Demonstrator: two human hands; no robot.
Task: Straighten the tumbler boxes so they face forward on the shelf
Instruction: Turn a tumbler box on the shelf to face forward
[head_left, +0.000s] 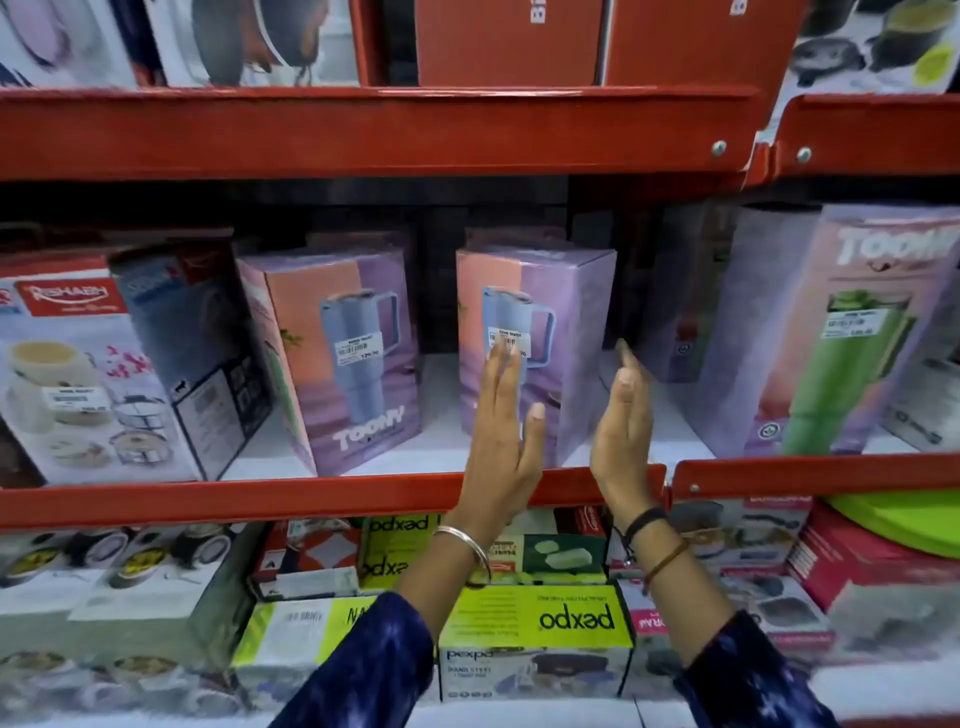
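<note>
So the middle tumbler box (535, 353) stands upright on the red shelf (332, 501), right in front of the person, and it's turned a bit: you can see the front panel with the blue mug picture plus a good slice of its right side. Its tall axis is vertical, so any fix is a twist around that axis, not a lift.

Left hand (501, 441) is flat and open, fingers (501, 374) together, laid against the front face near the price sticker. Right hand (623, 426) is open too, palm facing inward, just beside the box's right side. Can't tell if it's actually touching, it's a bit blurred. Neither hand is gripping anything.

The box sits between the two palms, slightly closer to the left one. My guess is the next bit is squeezing from both sides and rotating the right edge back so the front faces out.

The other blue tumbler box (343, 358) further left is angled as well, and the green one (852, 332) off to the right looks skewed too, so plenty left to do.
</note>
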